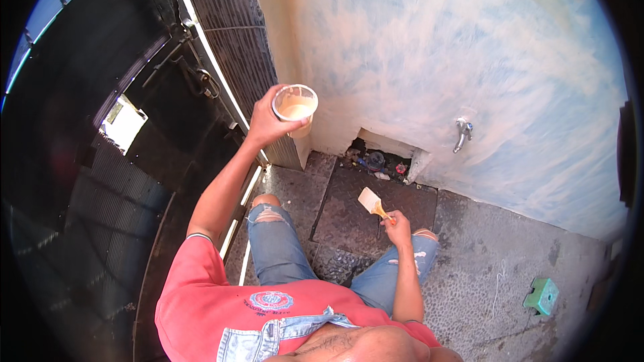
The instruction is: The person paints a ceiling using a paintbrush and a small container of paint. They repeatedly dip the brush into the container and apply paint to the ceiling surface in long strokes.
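My left hand (272,121) is closed around a clear plastic cup (296,102), raised in front of the wall's left edge. Cream-coloured paint (295,108) partly fills it and smears its inner side. Lower down and to the right, my right hand (398,226) grips a paintbrush (376,202) by its yellowish handle. The brush's wide, pale bristles point up and to the left, above the dark floor plate and apart from the wall. The painted wall (402,47) ahead has patchy pale peach over light blue.
A metal tap (463,134) sticks out of the wall at the right. Low in the wall, a rough opening (379,159) holds pipes and a red valve knob. A green plastic stool (542,296) stands at the right on the pebbled floor (469,281). A black metal gate (80,174) lines the left.
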Tool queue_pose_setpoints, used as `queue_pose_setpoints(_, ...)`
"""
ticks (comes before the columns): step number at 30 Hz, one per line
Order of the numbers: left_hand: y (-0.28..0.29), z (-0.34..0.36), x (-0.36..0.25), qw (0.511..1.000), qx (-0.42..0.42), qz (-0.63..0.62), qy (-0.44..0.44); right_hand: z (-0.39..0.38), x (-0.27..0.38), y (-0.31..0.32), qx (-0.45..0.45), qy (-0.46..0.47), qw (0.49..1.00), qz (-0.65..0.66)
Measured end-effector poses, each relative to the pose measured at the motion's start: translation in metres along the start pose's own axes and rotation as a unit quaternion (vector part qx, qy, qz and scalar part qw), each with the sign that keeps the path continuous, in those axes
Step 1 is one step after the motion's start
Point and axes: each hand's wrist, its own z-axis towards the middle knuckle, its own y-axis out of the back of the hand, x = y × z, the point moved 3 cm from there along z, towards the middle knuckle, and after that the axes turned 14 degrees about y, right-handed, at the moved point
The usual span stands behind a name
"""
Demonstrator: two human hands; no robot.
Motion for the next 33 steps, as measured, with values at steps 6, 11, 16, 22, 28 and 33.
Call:
queue_pose_setpoints(6,0.022,0.047,-0.005,0.998,0.011,-0.033,-0.048,0.002,0.009,-0.006,0.023,-0.044,0.999,0.002)
queue_pose_setpoints(11,0.037,0.080,-0.015,0.995,0.025,-0.064,-0.065,-0.001,0.023,-0.002,0.037,-0.043,0.997,0.058)
queue_pose_setpoints(16,0.046,0.100,-0.020,0.993,0.033,-0.090,-0.070,-0.014,0.024,0.012,-0.001,-0.055,0.990,0.133)
queue_pose_setpoints(22,0.049,0.122,-0.018,0.993,0.040,-0.091,-0.068,-0.024,0.018,0.035,-0.075,-0.120,0.963,0.230)
queue_pose_setpoints(28,0.052,0.134,-0.012,0.989,0.072,-0.100,-0.076,-0.014,0.009,0.033,-0.114,-0.111,0.958,0.240)
queue_pose_setpoints(33,0.054,0.137,-0.009,0.984,0.099,-0.131,-0.072,-0.007,0.000,0.031,-0.144,-0.119,0.955,0.230)
